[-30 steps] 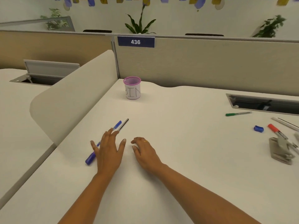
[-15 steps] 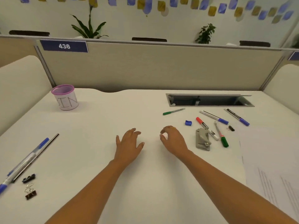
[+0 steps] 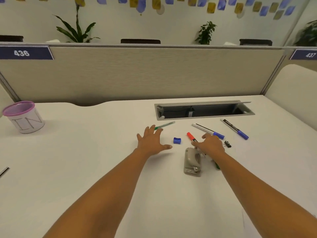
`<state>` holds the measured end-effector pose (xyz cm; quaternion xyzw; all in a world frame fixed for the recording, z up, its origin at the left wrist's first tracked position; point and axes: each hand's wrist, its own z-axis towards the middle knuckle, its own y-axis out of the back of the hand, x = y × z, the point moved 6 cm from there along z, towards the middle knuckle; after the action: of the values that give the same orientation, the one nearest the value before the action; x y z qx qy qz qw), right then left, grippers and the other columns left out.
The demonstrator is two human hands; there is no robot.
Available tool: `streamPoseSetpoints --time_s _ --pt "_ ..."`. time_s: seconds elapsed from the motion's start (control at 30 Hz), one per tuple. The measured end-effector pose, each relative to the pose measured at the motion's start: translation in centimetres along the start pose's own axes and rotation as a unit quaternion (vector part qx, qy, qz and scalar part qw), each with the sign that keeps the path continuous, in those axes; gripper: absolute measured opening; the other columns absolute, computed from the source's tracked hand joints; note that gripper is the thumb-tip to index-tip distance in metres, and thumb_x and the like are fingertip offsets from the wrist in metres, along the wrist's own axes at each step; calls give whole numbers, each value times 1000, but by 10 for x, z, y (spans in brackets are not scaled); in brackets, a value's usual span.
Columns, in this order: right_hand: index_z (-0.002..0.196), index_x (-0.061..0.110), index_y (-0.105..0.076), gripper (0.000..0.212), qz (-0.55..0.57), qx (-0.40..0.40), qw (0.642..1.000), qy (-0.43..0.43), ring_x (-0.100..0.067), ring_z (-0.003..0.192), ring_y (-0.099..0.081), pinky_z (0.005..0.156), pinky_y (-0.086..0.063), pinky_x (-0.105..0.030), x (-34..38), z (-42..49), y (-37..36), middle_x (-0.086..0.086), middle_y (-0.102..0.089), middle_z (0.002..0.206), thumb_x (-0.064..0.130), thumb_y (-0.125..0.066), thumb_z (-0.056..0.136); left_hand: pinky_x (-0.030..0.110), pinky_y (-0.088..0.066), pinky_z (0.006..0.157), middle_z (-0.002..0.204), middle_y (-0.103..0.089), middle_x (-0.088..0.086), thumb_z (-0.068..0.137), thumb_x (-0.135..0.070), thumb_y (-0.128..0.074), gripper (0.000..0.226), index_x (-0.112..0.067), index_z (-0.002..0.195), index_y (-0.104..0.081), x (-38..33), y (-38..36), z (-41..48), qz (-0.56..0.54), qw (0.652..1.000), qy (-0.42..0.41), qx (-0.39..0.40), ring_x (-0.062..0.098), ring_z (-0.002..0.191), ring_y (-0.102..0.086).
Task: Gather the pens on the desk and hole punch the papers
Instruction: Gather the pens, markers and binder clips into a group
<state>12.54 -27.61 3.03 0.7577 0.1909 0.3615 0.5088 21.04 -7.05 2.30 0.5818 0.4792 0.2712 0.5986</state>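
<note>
Now that both hands have left the bare middle of the worktop, where they hovered half a second back, they are in among the pens at the far right. The left hand lies spread and flat, its fingertips just reaching the near end of the green pen, gripping nothing as yet. The right hand arches with curled fingers over the red marker, thumb at its barrel; whether it already pinches the marker I cannot tell. The hole punch sits untouched just near of that hand, beside the wrist. A blue-capped marker lies just beyond the right hand and a second blue-capped marker farther right, short of the open cable tray. A small blue block rests between the hands and a black binder clip to the right. The cup marked IN stands well apart at the far left, the likely place for the pens. So the gathering looks only just begun here: no pen is lifted, and I judge each hand is about to take the one under it. The papers I cannot pick out from here, and punching has yet to start.
</note>
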Motion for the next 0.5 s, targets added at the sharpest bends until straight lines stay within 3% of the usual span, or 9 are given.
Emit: streamPoseSetpoints --time_s 0.23,0.5 --pt "131 15 -47 54 -33 15 999 35 -20 104 -59 89 -49 -26 13 24 0 -9 -54 129 31 -67 83 62 -6 111 159 2 5 66 -77 -52 102 -33 147 -9 -15 -10 38 45 999 -14 17 32 146 3" --pt "129 17 -53 48 -31 12 995 97 -23 113 -55 94 -44 -25 32 40 -7 -9 -56 130 21 -68 84 59 -6 112 159 -3 1 74 -74 -46 82 -42 144 -16 -29 -26 58 50 997 -57 29 28 146 -4"
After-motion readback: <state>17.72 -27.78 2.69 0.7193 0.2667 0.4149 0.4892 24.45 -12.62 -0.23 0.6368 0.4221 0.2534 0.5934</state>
